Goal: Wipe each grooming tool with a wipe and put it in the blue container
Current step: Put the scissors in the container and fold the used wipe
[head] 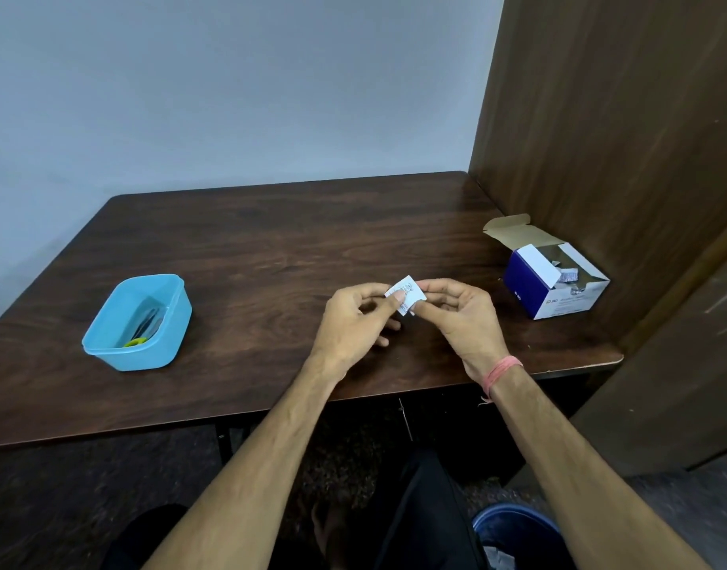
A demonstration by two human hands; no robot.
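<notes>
The wipe sachet (406,294) sits pinched between both hands above the worktop (271,248), tilted so one corner points up and away from the person. The left hand (355,318) grips its left edge with thumb and forefinger curled onto it; the right hand (460,312) pinches the right edge the same way, so each grip is clamped on the packet and the two thumbs nearly meet across it. That looks like the start of a tear, and the pull would run sideways, hands parting left and right. Neither hand is nearer: the sachet lies squarely between them.

Well to the left of the sachet stands the blue container (106,355), with some dark tools (148,325) and a yellow-green handle (135,342) already lying inside. To the right of the sachet, near the wooden partition (600,117), an opened box of wipes (555,281) rests with its flap up. No loose tool shows on the worktop, so I cannot tell what is left to clean
</notes>
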